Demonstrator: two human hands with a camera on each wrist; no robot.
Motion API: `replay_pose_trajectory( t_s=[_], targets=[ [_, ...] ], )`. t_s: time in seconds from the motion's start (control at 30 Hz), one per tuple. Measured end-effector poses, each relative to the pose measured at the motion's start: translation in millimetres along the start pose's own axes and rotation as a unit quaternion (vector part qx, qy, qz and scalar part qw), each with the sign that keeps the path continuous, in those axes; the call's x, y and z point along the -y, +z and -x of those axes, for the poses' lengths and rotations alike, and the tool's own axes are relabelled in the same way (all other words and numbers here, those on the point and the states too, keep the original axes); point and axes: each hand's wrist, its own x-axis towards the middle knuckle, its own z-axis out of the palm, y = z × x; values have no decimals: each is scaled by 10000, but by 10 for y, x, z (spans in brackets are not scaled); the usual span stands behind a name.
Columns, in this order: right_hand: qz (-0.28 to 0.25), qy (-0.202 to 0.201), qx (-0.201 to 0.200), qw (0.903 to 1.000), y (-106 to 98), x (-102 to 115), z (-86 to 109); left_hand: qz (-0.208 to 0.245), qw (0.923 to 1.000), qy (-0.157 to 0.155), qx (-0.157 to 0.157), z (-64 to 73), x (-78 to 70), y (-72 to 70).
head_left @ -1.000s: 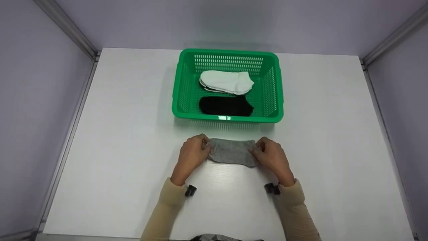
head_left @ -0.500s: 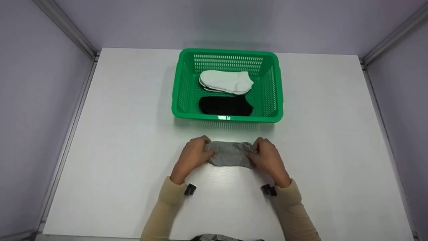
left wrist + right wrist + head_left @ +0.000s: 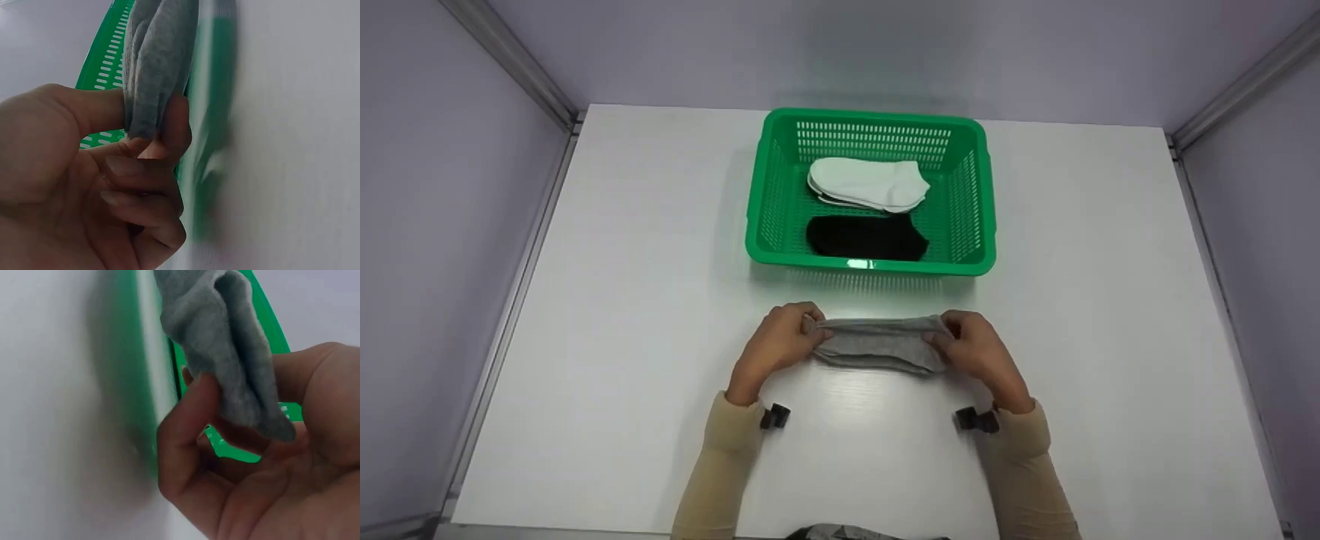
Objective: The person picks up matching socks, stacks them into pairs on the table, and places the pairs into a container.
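Note:
A grey sock (image 3: 881,346) is stretched sideways between my two hands in front of the basket, with creases running along its length. My left hand (image 3: 778,341) pinches its left end between thumb and fingers; in the left wrist view the fabric (image 3: 160,62) shows layered folds above the curled fingers. At the other end my right hand (image 3: 979,352) pinches the sock as well. The right wrist view shows that end of the sock (image 3: 219,349) bunched, with a deep fold, between thumb and forefinger.
A green plastic basket (image 3: 870,268) stands behind the hands on the white table (image 3: 645,315). Inside it lie stacked white socks (image 3: 866,182) at the back and black socks (image 3: 866,238) in front. Pale walls (image 3: 885,52) enclose the table's back and sides.
My hands have moved apart, the left one leftward and the right one rightward. The sock went from lying flatter to being pulled longer, with lengthwise folds. The basket and its socks have stayed put.

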Motion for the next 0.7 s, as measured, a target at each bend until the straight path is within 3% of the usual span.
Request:
replay_pose_trajectory(
  t_s=[0.27, 0.53, 0.7],
  targets=[
    [301, 326, -421, 9981, 61, 78, -9, -272, 9991, -295, -123, 11, -63, 90],
    [86, -50, -140, 9999, 72, 75, -7, -224, 9996, 152, -27, 65, -109, 82],
    [-95, -264, 38, 9996, 108, 20, -6, -206, 9997, 154, 56, 58, -121, 84]
  ],
)
